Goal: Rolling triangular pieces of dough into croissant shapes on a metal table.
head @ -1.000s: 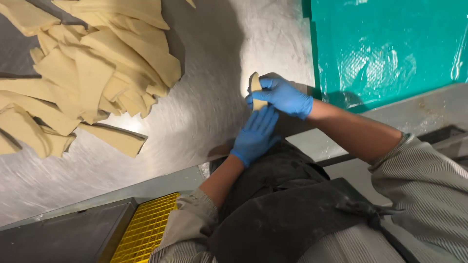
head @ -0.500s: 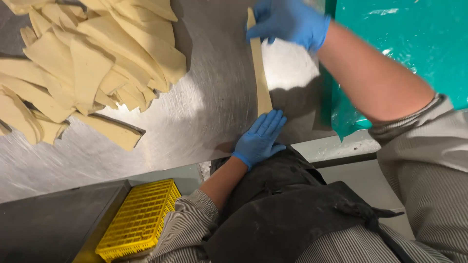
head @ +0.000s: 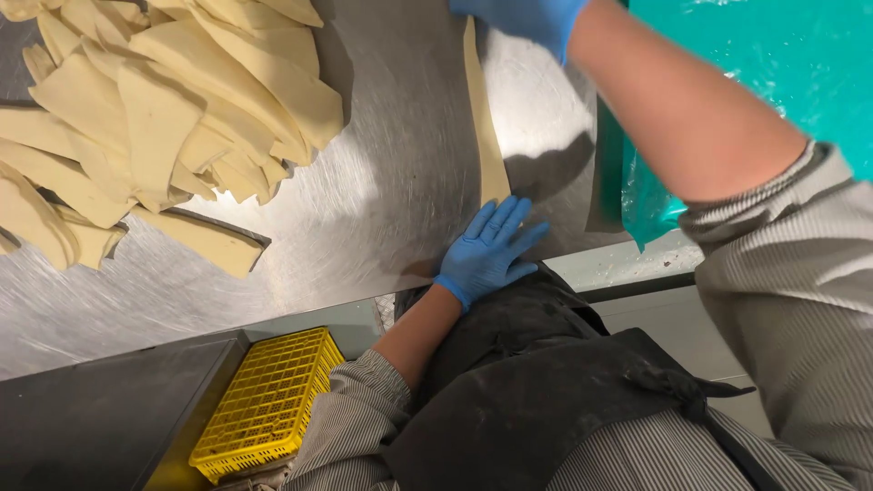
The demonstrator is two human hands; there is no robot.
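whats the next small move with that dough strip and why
Probably ease the right hand a little further away to draw the dough strip straight. The left hand lies flat, pinning its near end on the steel table, while the right hand grips the far end at the frame's top edge. The strip looks long and thin, so a gentle pull seems wiser.

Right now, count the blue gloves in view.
2. The left glove lies flat on the dough strip's near end; the right glove holds its far end, partly cropped.
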